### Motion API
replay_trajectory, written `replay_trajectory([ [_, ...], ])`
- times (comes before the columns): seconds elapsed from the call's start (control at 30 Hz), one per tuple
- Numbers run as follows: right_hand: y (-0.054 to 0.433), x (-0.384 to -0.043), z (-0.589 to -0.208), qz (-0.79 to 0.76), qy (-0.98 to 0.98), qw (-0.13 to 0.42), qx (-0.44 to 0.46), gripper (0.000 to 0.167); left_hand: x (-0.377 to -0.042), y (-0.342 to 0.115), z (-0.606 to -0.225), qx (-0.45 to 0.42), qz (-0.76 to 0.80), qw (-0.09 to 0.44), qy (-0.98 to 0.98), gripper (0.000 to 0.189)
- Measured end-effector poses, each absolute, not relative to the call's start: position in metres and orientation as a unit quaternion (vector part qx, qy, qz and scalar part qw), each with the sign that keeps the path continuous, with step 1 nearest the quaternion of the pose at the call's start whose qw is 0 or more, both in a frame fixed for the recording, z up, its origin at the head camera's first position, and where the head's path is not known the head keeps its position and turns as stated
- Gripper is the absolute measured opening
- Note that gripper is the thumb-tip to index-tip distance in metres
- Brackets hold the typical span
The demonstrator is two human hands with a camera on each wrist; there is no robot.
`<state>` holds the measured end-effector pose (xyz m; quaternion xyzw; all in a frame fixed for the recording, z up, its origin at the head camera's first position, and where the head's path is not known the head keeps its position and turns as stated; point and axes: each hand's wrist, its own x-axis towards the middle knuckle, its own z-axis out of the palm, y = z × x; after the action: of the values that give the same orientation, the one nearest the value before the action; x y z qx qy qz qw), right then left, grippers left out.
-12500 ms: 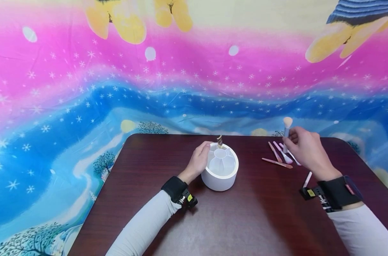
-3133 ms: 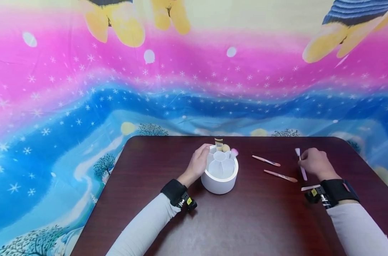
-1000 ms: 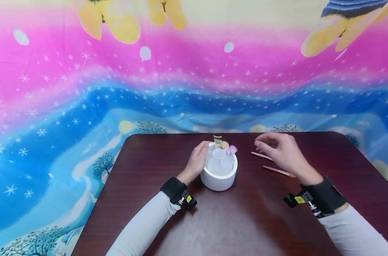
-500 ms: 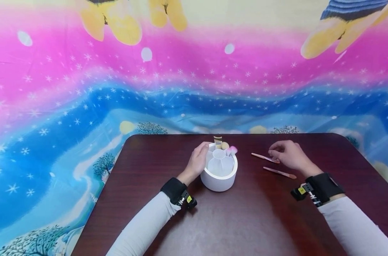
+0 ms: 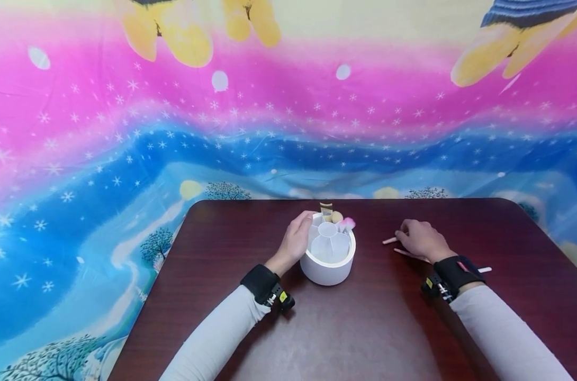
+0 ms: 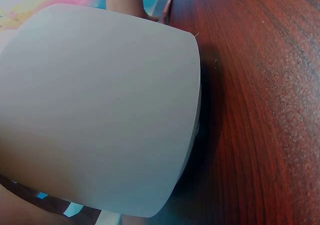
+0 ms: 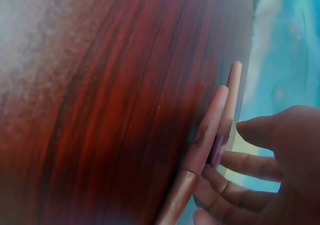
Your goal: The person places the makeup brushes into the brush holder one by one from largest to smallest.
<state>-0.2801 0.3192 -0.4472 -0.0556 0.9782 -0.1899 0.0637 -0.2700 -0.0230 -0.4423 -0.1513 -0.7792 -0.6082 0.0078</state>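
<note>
In the head view my left hand point(image 5: 295, 235) grips the rim of a round white divided makeup-brush holder point(image 5: 326, 271). Its white wall point(image 6: 100, 100) fills much of the left wrist view. Brush heads, one of them pink and white point(image 5: 346, 224), stick up from the back compartments. Over to the right, my right hand point(image 5: 423, 239) pinches a pink-handled makeup brush point(image 5: 389, 241) low over the table; its bristle end is hidden under the hand. Close beside lies a second pink makeup brush point(image 7: 205, 132), apart from the thumb.
A white-ended stick point(image 5: 485, 270) shows past the right wristband, the rest of it covered. The dark wooden table point(image 5: 355, 328) ends at a back edge, with a printed cloth point(image 5: 288, 121) hanging behind.
My right hand has come down and left onto the farther pink brush, whose handle end has shifted nearer and turned. Earlier, more brushes went from table to holder. The left hand keeps its place.
</note>
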Motion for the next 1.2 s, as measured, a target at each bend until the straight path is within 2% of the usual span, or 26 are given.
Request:
replay_trajectory([
  [0.43,0.322,-0.269,-0.443,-0.208,0.974,0.065,-0.057,0.011,-0.27,-0.022,-0.443,-0.153,-0.609,0.007,-0.779,0.044],
  [0.7,0.327,-0.265,-0.438,-0.267,0.958,0.063,-0.084,0.024,-0.271,-0.023,-0.442,-0.152,-0.606,0.009,-0.781,0.045],
  [0.97,0.31,-0.257,-0.4,-0.293,0.947,-0.001,-0.132,0.017,-0.27,-0.023,-0.442,-0.149,-0.608,0.012,-0.78,0.044],
  [1.2,0.281,-0.236,-0.359,-0.325,0.928,-0.075,-0.169,0.01,-0.27,-0.023,-0.442,-0.147,-0.61,0.011,-0.779,0.044],
])
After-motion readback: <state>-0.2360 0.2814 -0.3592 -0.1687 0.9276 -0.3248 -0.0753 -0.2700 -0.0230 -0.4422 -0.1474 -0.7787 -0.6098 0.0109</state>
